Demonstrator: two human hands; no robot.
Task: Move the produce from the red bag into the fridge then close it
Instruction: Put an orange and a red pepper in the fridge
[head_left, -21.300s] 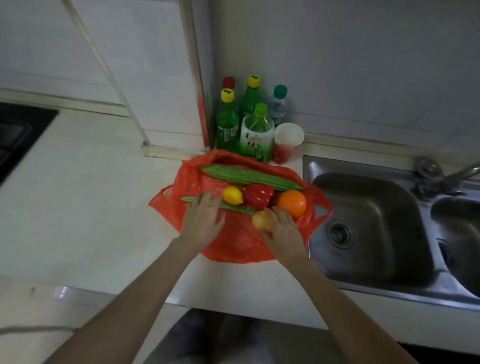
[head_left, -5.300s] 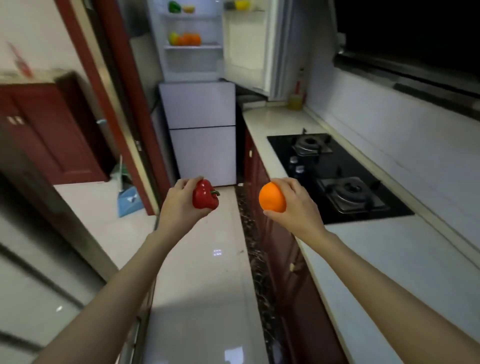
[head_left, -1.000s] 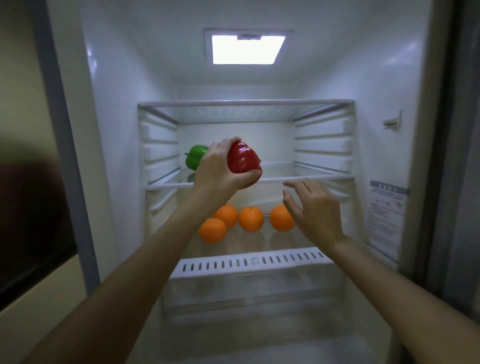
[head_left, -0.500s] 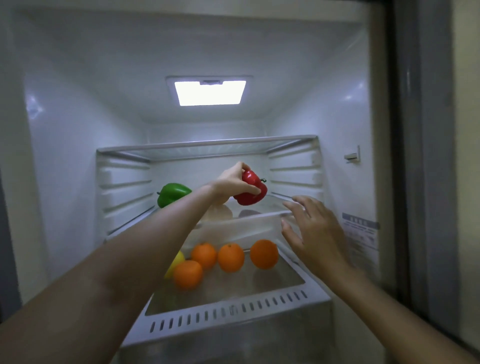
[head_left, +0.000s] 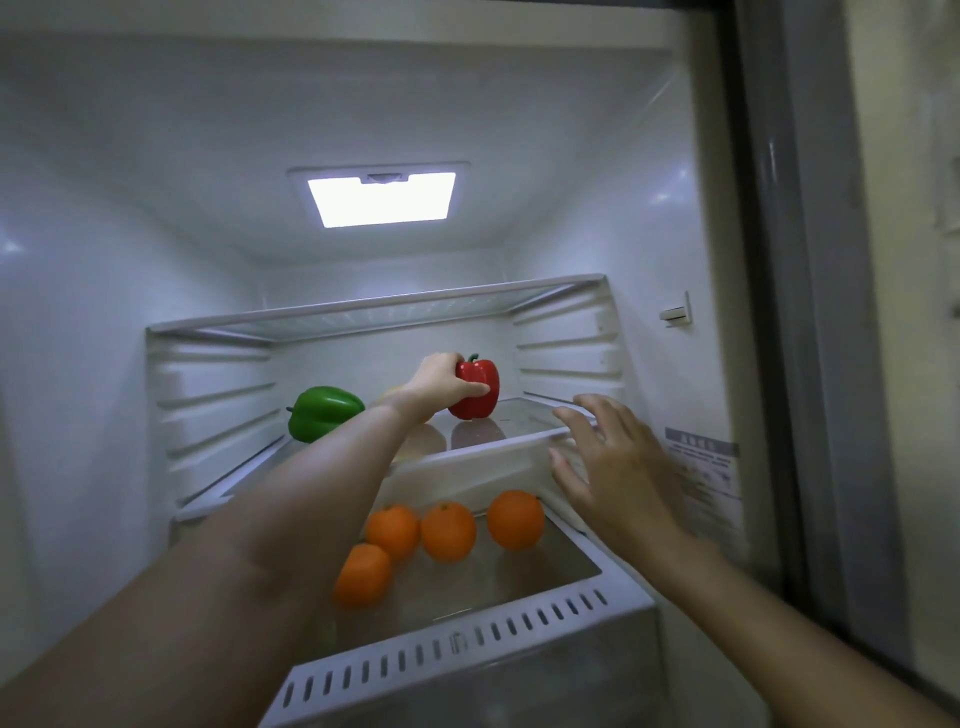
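The fridge stands open in front of me, its interior lit. My left hand (head_left: 439, 382) reaches deep onto the middle glass shelf (head_left: 524, 413) and grips a red bell pepper (head_left: 478, 389), which stands upright with its base on the glass. A green bell pepper (head_left: 324, 413) lies at the left of the same shelf. Something pale yellow shows behind my left wrist, mostly hidden. My right hand (head_left: 610, 457) hovers with fingers spread at the shelf's right front edge, holding nothing. Several oranges (head_left: 449, 530) sit on the lower shelf. The red bag is out of view.
An upper glass shelf (head_left: 379, 312) spans the fridge above the peppers. A slotted white ledge (head_left: 452, 644) fronts the lower shelf. The fridge's right wall carries a label (head_left: 701, 462), and the door frame (head_left: 789, 312) runs down the right.
My left hand has pushed the red pepper further back and set its base down on the middle shelf. My right hand has stayed near the shelf's right edge. The view has moved closer.
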